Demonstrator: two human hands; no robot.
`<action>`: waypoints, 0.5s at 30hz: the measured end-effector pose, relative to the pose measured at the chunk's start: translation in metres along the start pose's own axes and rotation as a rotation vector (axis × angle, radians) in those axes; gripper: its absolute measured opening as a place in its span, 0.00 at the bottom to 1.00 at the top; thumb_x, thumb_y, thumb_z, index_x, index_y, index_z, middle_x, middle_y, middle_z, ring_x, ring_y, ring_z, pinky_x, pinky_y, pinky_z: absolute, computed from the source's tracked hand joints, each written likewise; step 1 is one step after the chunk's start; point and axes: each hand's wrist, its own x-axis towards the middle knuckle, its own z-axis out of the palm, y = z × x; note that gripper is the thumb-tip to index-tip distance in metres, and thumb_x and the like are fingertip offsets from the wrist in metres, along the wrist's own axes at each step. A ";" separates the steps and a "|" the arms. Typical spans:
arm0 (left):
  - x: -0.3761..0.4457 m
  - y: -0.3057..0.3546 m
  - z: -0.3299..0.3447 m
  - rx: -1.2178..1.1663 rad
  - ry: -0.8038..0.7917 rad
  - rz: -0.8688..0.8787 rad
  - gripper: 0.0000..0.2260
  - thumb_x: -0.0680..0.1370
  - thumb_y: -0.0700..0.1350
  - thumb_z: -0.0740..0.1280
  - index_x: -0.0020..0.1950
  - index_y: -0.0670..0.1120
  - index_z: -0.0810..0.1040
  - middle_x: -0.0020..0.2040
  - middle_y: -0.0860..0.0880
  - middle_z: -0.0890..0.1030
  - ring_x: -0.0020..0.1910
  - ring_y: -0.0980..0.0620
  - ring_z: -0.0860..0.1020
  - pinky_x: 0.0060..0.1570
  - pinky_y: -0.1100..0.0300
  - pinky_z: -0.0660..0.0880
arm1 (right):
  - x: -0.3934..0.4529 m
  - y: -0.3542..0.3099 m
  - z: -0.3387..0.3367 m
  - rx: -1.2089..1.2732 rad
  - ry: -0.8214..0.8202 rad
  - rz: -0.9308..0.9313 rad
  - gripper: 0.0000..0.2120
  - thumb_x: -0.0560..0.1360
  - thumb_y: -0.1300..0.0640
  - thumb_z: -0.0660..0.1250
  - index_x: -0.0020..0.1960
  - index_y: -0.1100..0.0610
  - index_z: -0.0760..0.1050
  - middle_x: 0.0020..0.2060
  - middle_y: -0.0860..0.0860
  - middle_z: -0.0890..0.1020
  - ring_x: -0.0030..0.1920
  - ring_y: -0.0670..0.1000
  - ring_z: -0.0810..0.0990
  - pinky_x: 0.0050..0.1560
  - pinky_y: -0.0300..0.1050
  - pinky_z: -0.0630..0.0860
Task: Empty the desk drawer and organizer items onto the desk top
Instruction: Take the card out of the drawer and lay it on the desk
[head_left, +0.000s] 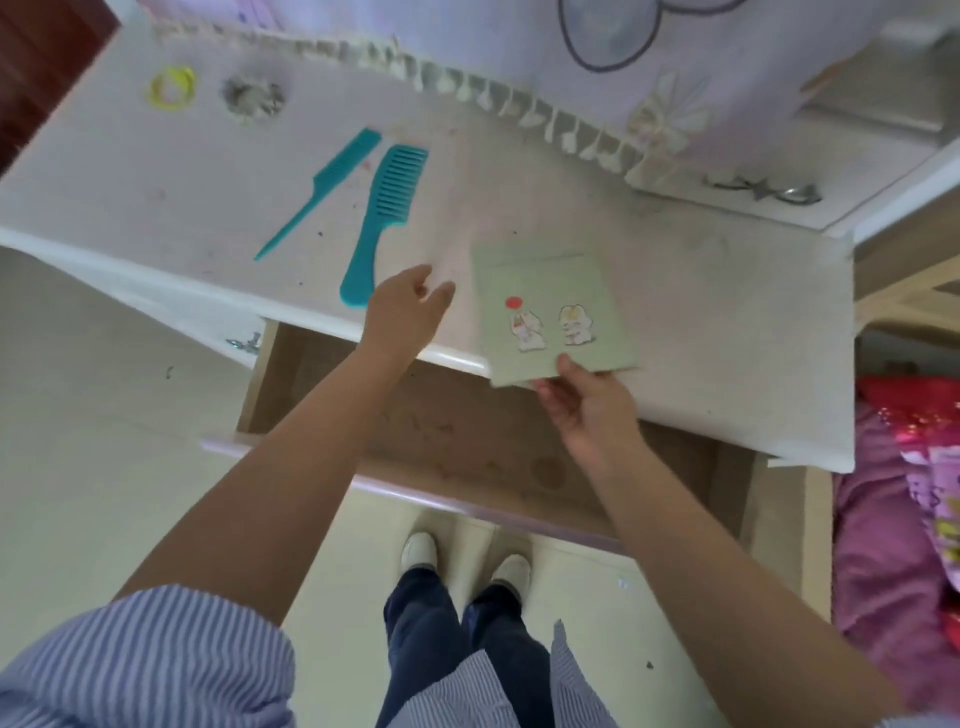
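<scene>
Pale green booklet, flat & roughly square, w/ a red dot and two small white cartoon figures on the cover. It lies at frame centre on the table, near edge hanging slightly over the table's front lip above the open drawer. Right hand has its grip closed on the booklet's near edge, thumb on top, fingers under. Left hand is just left of the booklet, not touching it, grip open & holding nothing, fingers loosely spread over the table edge.

Drawer is pulled out below the table at lower centre; brown bottom shows w/ stains and specks, no items visible in the part that can be seen. Both forearms cross over it and hide some of it.

Other things on the table: wide-tooth teal comb left of centre, handle toward the front edge, close to the left hand. Thin teal tail comb just left of it, apart, roughly parallel. Yellow hair tie at upper left, grey scrunchie beside it. Metal hair clip at upper right, blurred. A frilled cloth hangs along the table's far edge. Pink bedding at the right edge of frame. Striped sleeves, dark trousers & white shoes at bottom.
</scene>
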 end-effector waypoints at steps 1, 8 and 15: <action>-0.008 -0.010 0.002 0.073 0.027 0.027 0.19 0.80 0.46 0.61 0.68 0.38 0.69 0.66 0.40 0.75 0.65 0.43 0.72 0.68 0.53 0.66 | 0.001 0.010 0.005 0.064 -0.002 0.040 0.08 0.77 0.68 0.61 0.41 0.58 0.73 0.29 0.53 0.84 0.27 0.49 0.82 0.25 0.36 0.81; -0.073 -0.082 -0.006 0.464 0.029 0.372 0.19 0.78 0.47 0.63 0.60 0.33 0.75 0.64 0.33 0.75 0.65 0.35 0.72 0.64 0.44 0.69 | 0.011 0.021 0.017 -0.254 0.002 0.069 0.12 0.79 0.61 0.58 0.37 0.59 0.71 0.35 0.54 0.78 0.33 0.50 0.78 0.32 0.38 0.80; -0.099 -0.146 0.021 0.905 0.036 0.902 0.39 0.76 0.67 0.38 0.75 0.39 0.45 0.77 0.40 0.41 0.76 0.48 0.37 0.76 0.51 0.40 | -0.011 0.057 -0.087 -2.096 -0.372 -0.664 0.43 0.65 0.46 0.74 0.73 0.56 0.57 0.74 0.59 0.57 0.74 0.62 0.53 0.72 0.64 0.52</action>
